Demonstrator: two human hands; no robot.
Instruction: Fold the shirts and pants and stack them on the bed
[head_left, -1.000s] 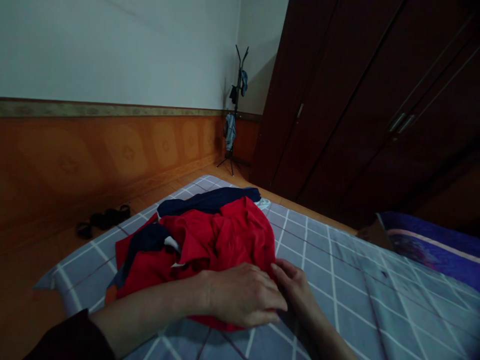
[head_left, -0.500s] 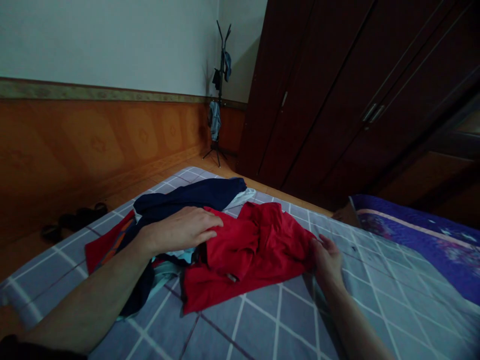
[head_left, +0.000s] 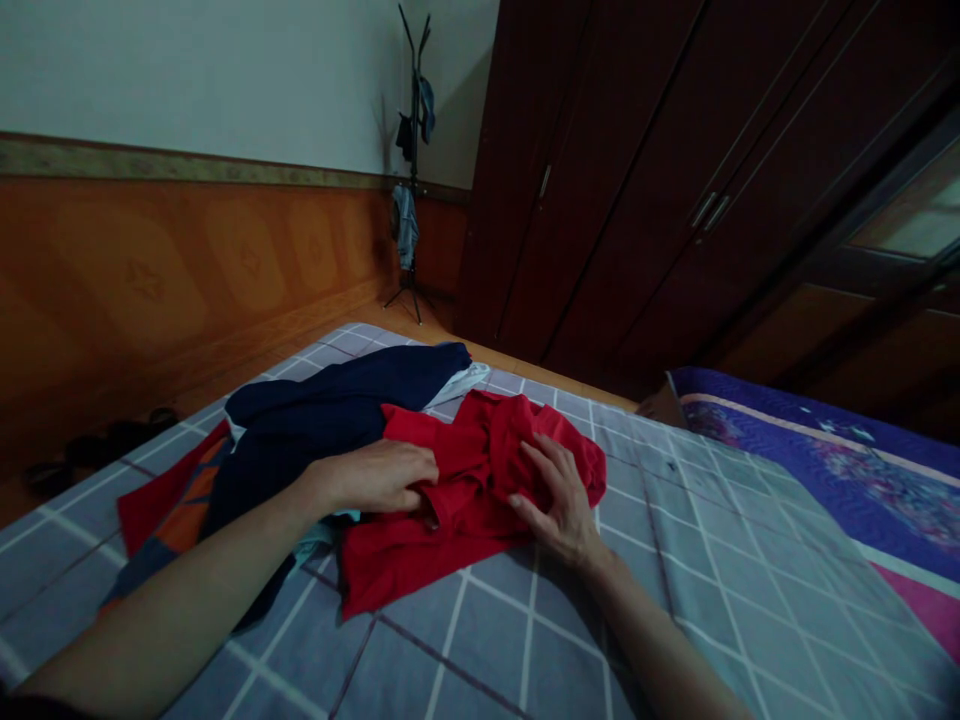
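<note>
A crumpled red garment (head_left: 450, 540) lies partly folded on the checked bed sheet; I cannot tell whether it is a shirt or shorts. My left hand (head_left: 382, 478) is closed on its left part, with the fingertips curled into the cloth. On the right part of the garment rests my right hand (head_left: 559, 510), its fingers spread and the thumb apart. Beside and behind the red cloth sits a heap of dark blue clothing (head_left: 337, 395), with orange, red and pale pieces showing at its edges. My left forearm covers some of that heap.
Grey checked bedding (head_left: 480, 640) extends around the clothes. A purple flowered cover (head_left: 825, 430) lies at the right. Beyond the bed stand a dark wardrobe (head_left: 600, 180) and a black coat rack (head_left: 413, 170). Dark shoes (head_left: 105, 445) are on the floor at left.
My right hand has left the garment's right edge and moved left onto its top. That side of the red cloth is now bunched inward. The camera view has shifted slightly right.
</note>
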